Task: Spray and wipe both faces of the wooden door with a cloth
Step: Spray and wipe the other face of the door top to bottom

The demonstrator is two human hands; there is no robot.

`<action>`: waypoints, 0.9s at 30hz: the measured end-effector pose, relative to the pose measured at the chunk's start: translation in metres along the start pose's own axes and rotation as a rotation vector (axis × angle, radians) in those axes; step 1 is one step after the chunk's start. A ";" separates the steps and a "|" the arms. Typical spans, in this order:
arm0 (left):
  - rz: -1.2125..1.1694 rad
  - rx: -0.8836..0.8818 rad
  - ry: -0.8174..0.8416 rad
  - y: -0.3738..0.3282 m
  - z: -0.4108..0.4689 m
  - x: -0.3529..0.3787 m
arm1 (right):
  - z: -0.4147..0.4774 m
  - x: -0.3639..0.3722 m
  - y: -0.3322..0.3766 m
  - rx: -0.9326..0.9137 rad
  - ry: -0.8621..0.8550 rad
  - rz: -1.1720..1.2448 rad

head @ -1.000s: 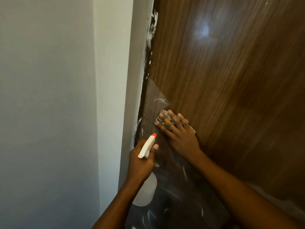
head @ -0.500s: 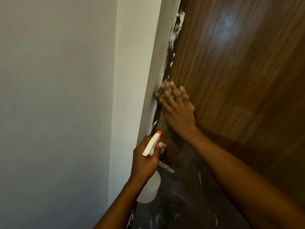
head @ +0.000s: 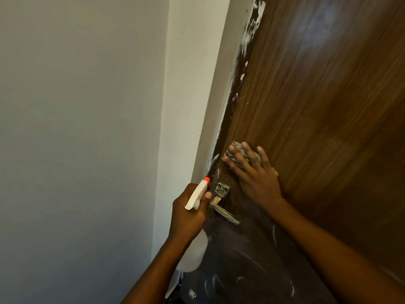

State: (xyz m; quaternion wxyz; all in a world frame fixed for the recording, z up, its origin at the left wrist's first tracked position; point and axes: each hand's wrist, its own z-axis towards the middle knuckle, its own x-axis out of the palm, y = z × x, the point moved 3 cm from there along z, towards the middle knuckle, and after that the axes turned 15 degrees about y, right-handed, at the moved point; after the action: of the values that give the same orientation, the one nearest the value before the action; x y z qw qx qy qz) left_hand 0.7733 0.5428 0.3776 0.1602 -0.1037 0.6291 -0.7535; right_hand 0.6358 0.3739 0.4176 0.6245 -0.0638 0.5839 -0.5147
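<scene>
The right hand (head: 256,178) lies flat with straight fingers, pressing a small bunched grey-mottled cloth (head: 237,148) against the brown wood-grain door (head: 317,106) near its latch edge, just above the brass-coloured metal lever handle (head: 223,210). The left hand (head: 188,218) is clenched round the neck of a white plastic spray bottle with an orange nozzle (head: 196,196), beside that handle. Wiping well here likely means even palm pressure and overlapping strokes along the grain, working outward from the edge with its white paint smears (head: 247,40).
</scene>
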 end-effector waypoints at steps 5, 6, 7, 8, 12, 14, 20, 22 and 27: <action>0.022 -0.036 -0.034 0.002 -0.014 0.002 | 0.017 0.015 0.049 -0.182 0.280 -0.135; 0.042 -0.042 -0.040 0.003 -0.018 0.001 | 0.014 0.019 0.052 -0.202 0.315 -0.136; 0.075 -0.046 -0.047 0.004 -0.022 0.000 | 0.009 0.020 0.052 -0.213 0.329 -0.122; 0.098 -0.043 -0.056 0.006 -0.025 -0.002 | 0.004 0.020 0.049 -0.226 0.321 -0.099; 0.092 -0.045 -0.083 0.015 -0.035 -0.010 | -0.023 0.013 0.015 -0.227 0.083 -0.008; 0.087 -0.051 -0.065 0.020 -0.034 -0.012 | -0.035 0.014 0.009 -0.201 0.052 -0.006; 0.091 -0.027 -0.020 0.024 -0.016 -0.020 | 0.023 0.010 0.059 -0.246 0.315 -0.054; 0.084 -0.034 0.008 0.030 -0.012 -0.022 | 0.035 0.013 0.065 -0.285 0.344 -0.094; 0.128 -0.109 0.100 0.055 -0.010 -0.021 | -0.019 0.020 0.024 -0.223 0.134 -0.080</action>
State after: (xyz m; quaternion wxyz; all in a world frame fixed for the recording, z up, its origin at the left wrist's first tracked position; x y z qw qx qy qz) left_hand 0.7951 0.5513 0.3231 0.1705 -0.0340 0.6819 -0.7105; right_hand 0.6308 0.3808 0.3823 0.5520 -0.1215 0.6748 -0.4745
